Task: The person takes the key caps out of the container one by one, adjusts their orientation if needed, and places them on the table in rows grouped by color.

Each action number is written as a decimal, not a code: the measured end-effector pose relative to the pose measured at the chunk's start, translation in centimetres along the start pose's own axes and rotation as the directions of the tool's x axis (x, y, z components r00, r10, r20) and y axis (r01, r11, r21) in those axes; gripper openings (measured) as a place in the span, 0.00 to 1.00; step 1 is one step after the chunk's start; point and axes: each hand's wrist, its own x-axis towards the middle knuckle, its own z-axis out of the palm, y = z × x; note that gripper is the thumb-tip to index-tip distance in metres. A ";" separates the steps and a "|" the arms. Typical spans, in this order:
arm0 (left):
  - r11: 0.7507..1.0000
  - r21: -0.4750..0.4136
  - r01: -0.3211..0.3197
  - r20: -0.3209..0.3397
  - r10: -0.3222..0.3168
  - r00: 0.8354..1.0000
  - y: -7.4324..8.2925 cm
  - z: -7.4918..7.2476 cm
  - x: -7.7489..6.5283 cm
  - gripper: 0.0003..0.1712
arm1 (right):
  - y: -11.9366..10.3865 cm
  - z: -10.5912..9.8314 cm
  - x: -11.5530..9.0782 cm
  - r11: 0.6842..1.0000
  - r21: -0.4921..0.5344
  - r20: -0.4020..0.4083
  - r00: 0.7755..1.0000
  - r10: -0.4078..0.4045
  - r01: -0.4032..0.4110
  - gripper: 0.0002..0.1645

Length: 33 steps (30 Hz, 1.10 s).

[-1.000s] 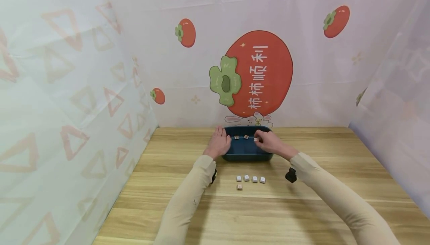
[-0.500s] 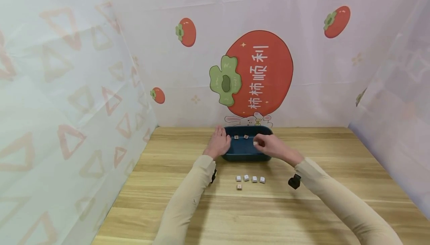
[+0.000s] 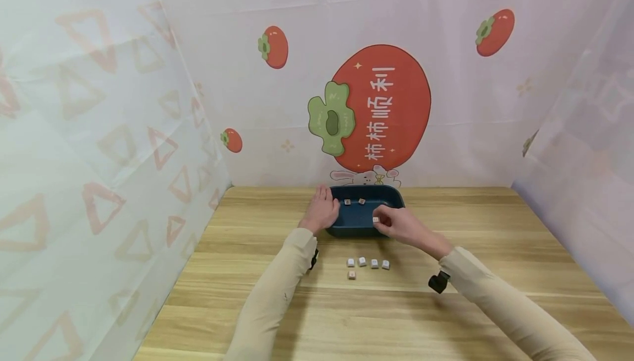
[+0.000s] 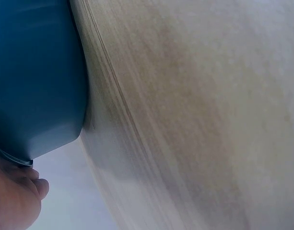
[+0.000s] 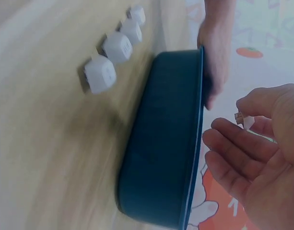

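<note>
A dark blue bin stands near the back of the table. My left hand is at its left rim, thumb on the inner side and fingers outside. The left wrist view shows only part of that hand beside the rim. My right hand pinches a small keycap, white with a brownish part, between thumb and fingers over the bin's front right. Two more keycaps lie inside toward the back. Several white keycaps form a row on the table before the bin, with one pinkish keycap below the left end.
The wood-grain table reaches back to a sheet wall printed with persimmons. Another printed sheet closes off the left side. A black wrist device hangs below the right sleeve.
My right hand has drawn the keycap from the back right of the bin's interior toward its front edge. My left hand and the keycaps on the table have stayed in place.
</note>
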 end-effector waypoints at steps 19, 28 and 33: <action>1.000 0.009 -0.003 0.007 0.002 1.000 0.3 -0.4 -0.2 0.36 | -1.8 2.5 -2.3 0.995 0.074 0.114 0.991 -0.075 0.066 0.10; 1.000 -0.005 0.008 0.014 -0.008 1.000 0.1 -0.2 -0.2 0.36 | -1.9 3.6 -3.1 0.992 0.109 0.179 0.981 -0.075 0.056 0.10; 1.000 -0.002 0.000 0.007 0.000 1.000 0.2 -0.2 -0.2 0.36 | -2.0 4.0 -3.3 0.992 0.124 0.205 0.977 -0.060 0.035 0.06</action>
